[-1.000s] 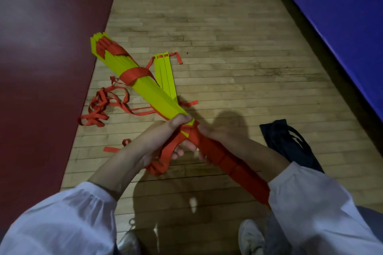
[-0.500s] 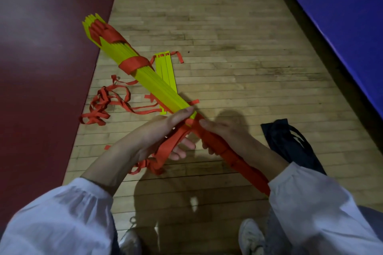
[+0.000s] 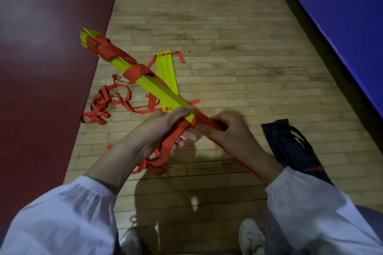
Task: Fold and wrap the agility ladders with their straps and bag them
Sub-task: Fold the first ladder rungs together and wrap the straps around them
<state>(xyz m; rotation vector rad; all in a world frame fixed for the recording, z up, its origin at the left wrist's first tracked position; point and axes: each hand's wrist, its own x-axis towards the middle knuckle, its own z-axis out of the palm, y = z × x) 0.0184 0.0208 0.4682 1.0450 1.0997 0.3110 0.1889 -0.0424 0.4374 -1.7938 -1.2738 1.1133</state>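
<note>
A bundle of yellow ladder rungs (image 3: 157, 89) is held above the floor, slanting from upper left to centre, with red strap wound round its far end and middle. My left hand (image 3: 159, 130) grips the bundle's near end, thumb on top. My right hand (image 3: 226, 130) pinches a band of red strap (image 3: 204, 121) wound at that near end. More red strap (image 3: 165, 151) trails down under my left hand. A black bag (image 3: 290, 149) lies on the floor to the right.
A few yellow rungs (image 3: 167, 72) with loose red strap (image 3: 103, 105) lie on the wooden floor behind the bundle. A dark red mat (image 3: 41, 68) lies left, a blue mat (image 3: 342, 16) upper right. My shoes (image 3: 250, 236) are at the bottom.
The long strap band that ran down past my right forearm has been drawn up and wound at the bundle's near end. The bundle has tipped slightly further left.
</note>
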